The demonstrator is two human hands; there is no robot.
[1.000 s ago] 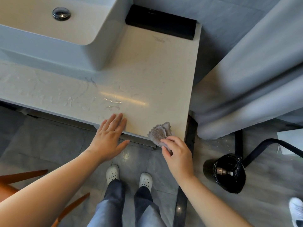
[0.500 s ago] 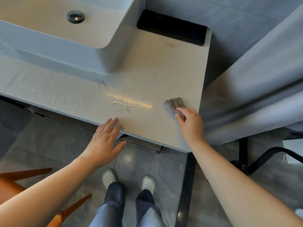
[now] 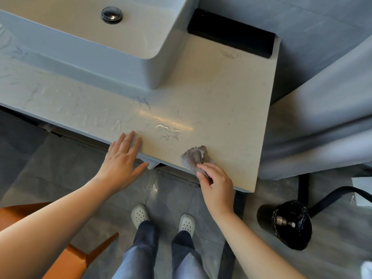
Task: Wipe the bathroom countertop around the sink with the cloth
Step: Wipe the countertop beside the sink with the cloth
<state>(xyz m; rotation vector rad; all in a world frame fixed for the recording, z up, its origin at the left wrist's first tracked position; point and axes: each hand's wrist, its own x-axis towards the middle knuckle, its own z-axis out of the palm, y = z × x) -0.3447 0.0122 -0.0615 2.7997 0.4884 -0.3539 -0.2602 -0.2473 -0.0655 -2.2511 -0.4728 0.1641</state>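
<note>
A pale marble countertop [image 3: 217,93] runs around a white rectangular sink [image 3: 84,37] with a chrome drain [image 3: 112,15]. A crumpled grey cloth [image 3: 194,157] lies on the countertop's front edge. My right hand [image 3: 216,184] grips its near end, fingers curled over it. My left hand [image 3: 122,160] lies flat with straight fingers on the front edge, left of the cloth. Thin wet streaks [image 3: 167,129] glint on the stone between the two hands.
A black box [image 3: 231,33] stands at the back of the countertop against the grey wall. A grey curtain [image 3: 318,117] hangs to the right. A black bin [image 3: 285,224] stands on the floor below it. An orange chair [image 3: 66,256] is at lower left.
My right hand has drawn the cloth back from the countertop's right middle to the front edge. The left hand stays on the front edge.
</note>
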